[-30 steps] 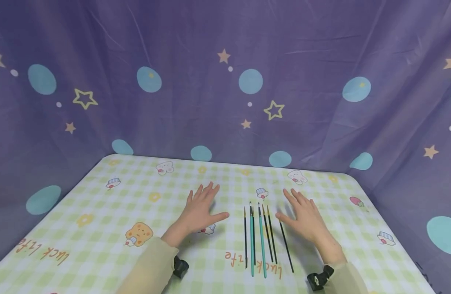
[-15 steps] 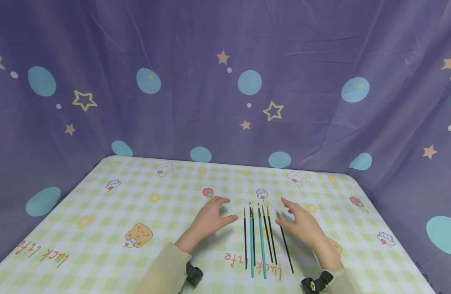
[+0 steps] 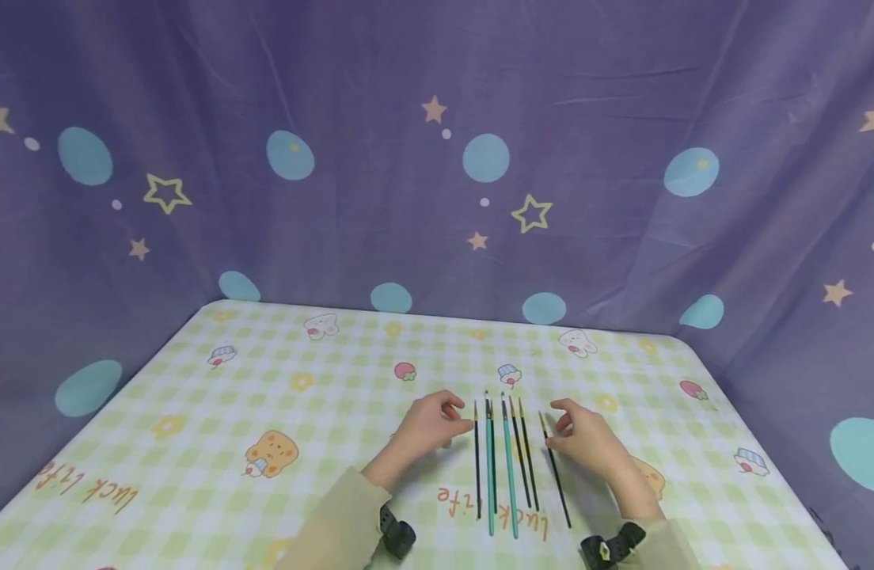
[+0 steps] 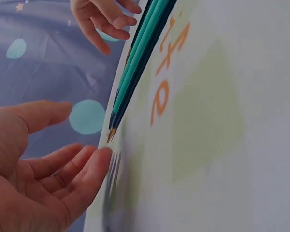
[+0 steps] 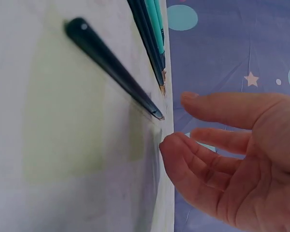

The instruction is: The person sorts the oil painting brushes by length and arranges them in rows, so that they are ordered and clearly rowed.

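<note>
Several slim paintbrushes lie side by side on the tablecloth, bristles toward the far edge. Two have teal handles, one teal paintbrush (image 3: pixel 511 475) near the middle; the others are black. My left hand (image 3: pixel 430 423) is beside the leftmost black paintbrush (image 3: pixel 478 471), fingers bent, thumb reaching toward it. In the left wrist view, a gap shows between that hand's thumb and fingers (image 4: pixel 82 186). My right hand (image 3: pixel 590 439) is at the rightmost black paintbrush (image 3: pixel 560 491), its thumb overlapping the handle in the head view. The right wrist view shows its thumb and fingers (image 5: pixel 183 169) apart, holding nothing.
A green-and-white checked tablecloth (image 3: pixel 351 372) with cartoon prints covers the table. Behind it hangs a purple curtain (image 3: pixel 380 229) with stars and blue dots. Each wrist wears a black strapped device, such as the left wrist device (image 3: pixel 397 534).
Both hands have lowered and their spread fingers have bent. The left hand has moved right, toward the paintbrushes; the right has come slightly nearer the body. The paintbrushes lie as before.
</note>
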The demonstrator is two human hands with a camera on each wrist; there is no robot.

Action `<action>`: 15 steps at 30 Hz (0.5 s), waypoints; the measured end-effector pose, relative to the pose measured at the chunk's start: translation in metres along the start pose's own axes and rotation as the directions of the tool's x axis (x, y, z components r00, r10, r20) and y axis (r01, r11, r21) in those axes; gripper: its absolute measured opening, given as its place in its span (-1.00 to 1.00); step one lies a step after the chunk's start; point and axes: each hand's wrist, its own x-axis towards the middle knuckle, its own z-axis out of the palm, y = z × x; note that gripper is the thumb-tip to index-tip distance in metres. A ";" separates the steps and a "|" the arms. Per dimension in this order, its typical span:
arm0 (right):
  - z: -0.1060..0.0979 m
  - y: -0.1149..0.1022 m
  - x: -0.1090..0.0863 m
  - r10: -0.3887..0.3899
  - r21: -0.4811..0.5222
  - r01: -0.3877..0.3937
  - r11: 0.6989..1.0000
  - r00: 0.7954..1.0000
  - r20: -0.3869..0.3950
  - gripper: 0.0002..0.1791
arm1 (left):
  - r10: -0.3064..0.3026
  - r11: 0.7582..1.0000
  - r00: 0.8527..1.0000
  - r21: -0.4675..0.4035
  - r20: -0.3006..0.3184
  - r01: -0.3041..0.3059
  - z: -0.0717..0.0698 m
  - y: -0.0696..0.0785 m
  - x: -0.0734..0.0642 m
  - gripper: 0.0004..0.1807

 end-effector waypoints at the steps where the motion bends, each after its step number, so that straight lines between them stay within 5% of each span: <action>1: 0.000 0.000 0.001 0.000 -0.005 0.000 1.000 1.000 0.004 -0.36 | -0.014 0.999 1.000 -0.031 0.015 0.015 0.001 0.000 0.000 -0.61; 7: 0.004 0.003 0.003 0.062 0.041 -0.064 0.997 0.997 0.049 -0.37 | -0.055 0.987 0.996 -0.149 0.072 0.065 0.009 -0.001 0.003 -0.64; 15: 0.005 0.004 0.004 0.099 0.030 -0.101 0.994 0.992 0.080 -0.43 | -0.074 0.995 0.997 -0.071 0.017 0.075 0.017 0.001 0.004 -0.71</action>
